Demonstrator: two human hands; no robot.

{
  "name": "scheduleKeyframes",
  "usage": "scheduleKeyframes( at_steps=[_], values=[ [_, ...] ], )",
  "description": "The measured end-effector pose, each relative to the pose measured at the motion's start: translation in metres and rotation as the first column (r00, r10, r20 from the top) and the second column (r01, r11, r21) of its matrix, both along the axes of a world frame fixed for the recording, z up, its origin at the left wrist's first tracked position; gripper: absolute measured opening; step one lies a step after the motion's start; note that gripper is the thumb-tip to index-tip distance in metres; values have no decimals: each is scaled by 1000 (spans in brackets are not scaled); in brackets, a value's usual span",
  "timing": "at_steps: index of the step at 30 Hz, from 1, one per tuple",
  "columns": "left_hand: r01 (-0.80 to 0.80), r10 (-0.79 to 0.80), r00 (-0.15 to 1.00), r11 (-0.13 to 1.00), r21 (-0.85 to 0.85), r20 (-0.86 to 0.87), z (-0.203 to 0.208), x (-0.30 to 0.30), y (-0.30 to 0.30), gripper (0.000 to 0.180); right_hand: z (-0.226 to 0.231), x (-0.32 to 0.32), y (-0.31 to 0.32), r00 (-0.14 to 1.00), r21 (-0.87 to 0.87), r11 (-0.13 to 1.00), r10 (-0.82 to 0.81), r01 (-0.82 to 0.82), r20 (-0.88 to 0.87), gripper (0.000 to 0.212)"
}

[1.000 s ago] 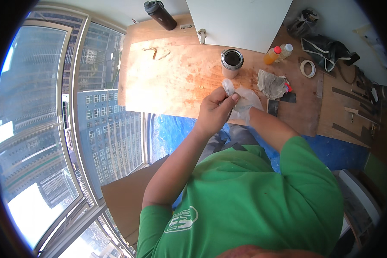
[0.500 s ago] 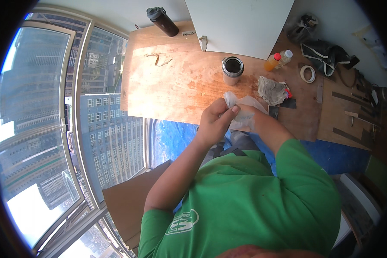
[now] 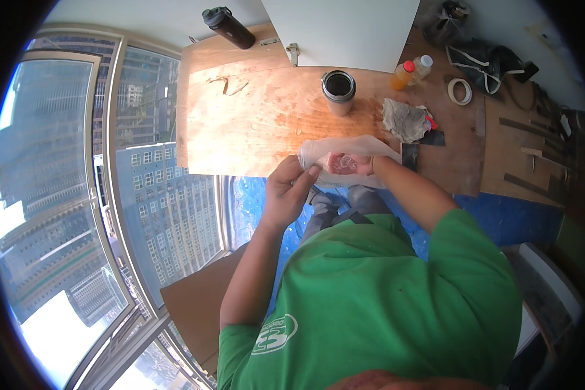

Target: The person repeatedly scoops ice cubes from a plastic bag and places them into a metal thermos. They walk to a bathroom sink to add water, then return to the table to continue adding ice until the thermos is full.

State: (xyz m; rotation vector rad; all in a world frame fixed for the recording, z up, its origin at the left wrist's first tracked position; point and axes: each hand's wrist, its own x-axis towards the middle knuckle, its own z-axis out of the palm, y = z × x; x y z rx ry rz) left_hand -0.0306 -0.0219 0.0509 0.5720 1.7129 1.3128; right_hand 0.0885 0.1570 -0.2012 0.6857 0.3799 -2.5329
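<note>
Whereas the right hand (image 3: 348, 164) lay outside it earlier, it now sits inside the clear plastic bag (image 3: 344, 151), which the left hand (image 3: 289, 188) pinches open at the worktop (image 3: 253, 123) edge.

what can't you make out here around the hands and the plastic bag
- Head view: the right hand is inside the translucent plastic bag; the film blurs its fingers and anything they hold.
- The left hand grips the bag's edge; its palm faces away, so the pinch is hidden.
- The round dark-rimmed metal can on the plywood board: its inside is too dark to tell.
- The crumpled grey rag covers whatever lies beneath.
</note>
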Motion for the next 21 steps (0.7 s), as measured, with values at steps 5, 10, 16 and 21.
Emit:
scheduleKeyframes(
  at_steps=[5, 10, 16, 21],
  values=[
    [-18, 18, 1000, 999, 27, 1, -1, 3, -3, 19, 12, 7, -7, 999, -18, 1000, -14, 13, -49, 28],
    [-12, 12, 1000, 1000, 0, -21, -3, 4, -3, 19, 45, 12, -7, 990, -31, 992, -124, 122, -61, 30],
    [-107, 108, 994, 994, -19, 17, -13, -1, -6, 18, 82, 15, -6, 967, 116, 963, -234, 245, -98, 33],
    [-156, 158, 987, 985, -78, 23, -16, -7, -5, 16, 113, 15, 0, 952, 146, 945, -276, 294, -135, 36]
  ],
)
